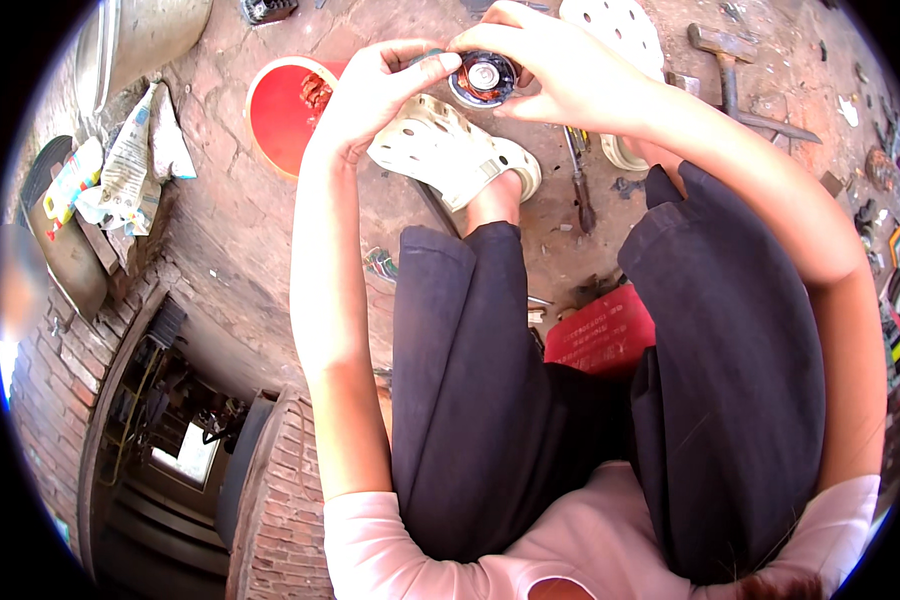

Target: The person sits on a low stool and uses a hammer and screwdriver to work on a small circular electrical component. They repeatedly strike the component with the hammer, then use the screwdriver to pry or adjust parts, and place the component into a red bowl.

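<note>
We see a cracked, reddish-brown floor in bright light. At lower left, we have brickwork on both sides of a dark opening, with a bright white rectangle showing inside it.

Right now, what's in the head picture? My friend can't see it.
A person's left hand and right hand hold a small dark round part near a cream clog. A red container sits left; a hammer lies right, on the ground.

The left arm reaches forward, nearly straight; the right arm bends at the elbow, forearm slanting inward. Left hand and right hand are close together, fingers curled, thumbs pointing inward
</note>
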{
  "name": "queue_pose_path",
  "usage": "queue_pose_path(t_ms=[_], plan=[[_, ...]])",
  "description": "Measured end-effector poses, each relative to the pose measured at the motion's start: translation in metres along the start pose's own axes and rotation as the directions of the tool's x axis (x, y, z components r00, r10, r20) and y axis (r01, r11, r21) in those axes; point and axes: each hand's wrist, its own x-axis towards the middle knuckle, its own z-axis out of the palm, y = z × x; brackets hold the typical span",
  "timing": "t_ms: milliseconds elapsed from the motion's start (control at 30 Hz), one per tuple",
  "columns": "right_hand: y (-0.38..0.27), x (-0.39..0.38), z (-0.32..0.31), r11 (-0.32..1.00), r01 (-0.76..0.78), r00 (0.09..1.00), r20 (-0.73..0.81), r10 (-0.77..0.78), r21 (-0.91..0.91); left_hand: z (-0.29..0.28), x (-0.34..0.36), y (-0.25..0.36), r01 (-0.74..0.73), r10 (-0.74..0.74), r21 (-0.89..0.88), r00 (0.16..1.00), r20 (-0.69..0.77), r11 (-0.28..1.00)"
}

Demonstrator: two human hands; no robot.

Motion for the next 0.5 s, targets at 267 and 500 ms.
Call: queue_pose_path(t_ms=[267,500], plan=[[0.085,0.038,0.066,0.974,-0.181,0.982,-0.072,0.172,-0.136,-0.010,-0.014,-0.009,-0.299,0.304,0.081,0.850,-0.430,0.951],[0.106,0.056,0.110,0.959,-0.283,0.950,0.139,0.279,0.006,-0.007,-0.046,0.002,-0.409,0.223,-0.208,0.780,-0.584,0.888]])
